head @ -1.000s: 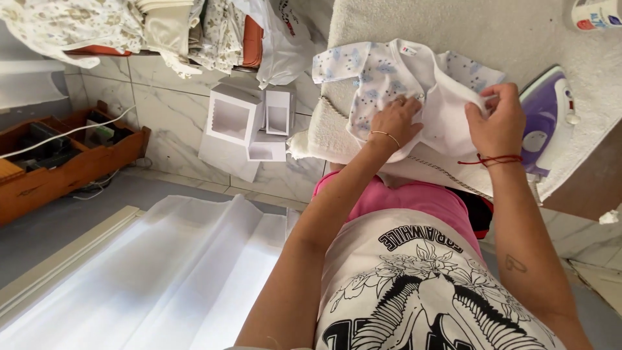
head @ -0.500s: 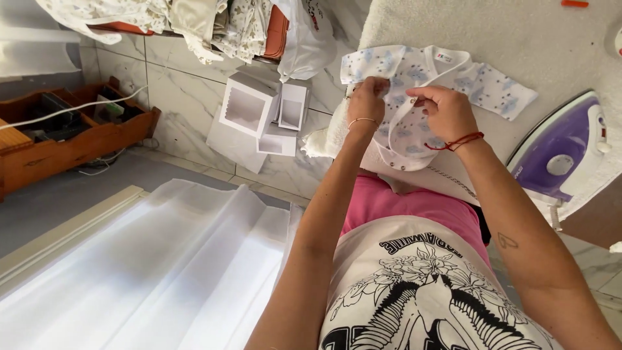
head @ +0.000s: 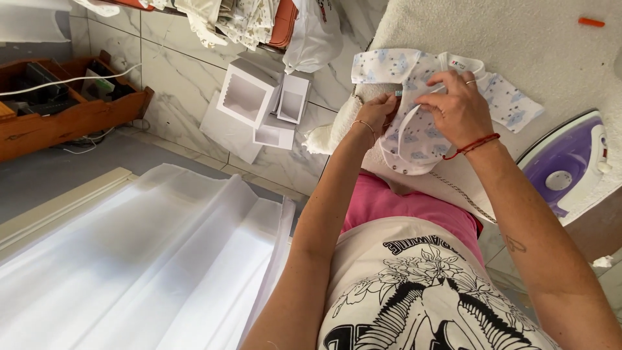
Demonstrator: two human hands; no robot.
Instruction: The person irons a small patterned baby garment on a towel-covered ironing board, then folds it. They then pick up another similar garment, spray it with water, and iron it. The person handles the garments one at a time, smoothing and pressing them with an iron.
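Upper centre of frame, both hands, left hand (head: pixel 378 111) and right hand (head: pixel 457 107), pinch the printed baby bodysuit (head: pixel 414 133) on the padded ironing surface (head: pixel 518 39); I'd keep edges aligned, clear of the purple iron (head: pixel 564 170).

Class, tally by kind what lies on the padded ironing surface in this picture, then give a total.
Baby garment, white with blue print: 1
Purple and white iron: 1
Small orange item: 1
Total: 3

Both hands (head: pixel 414 107) forward, fingers pinched.
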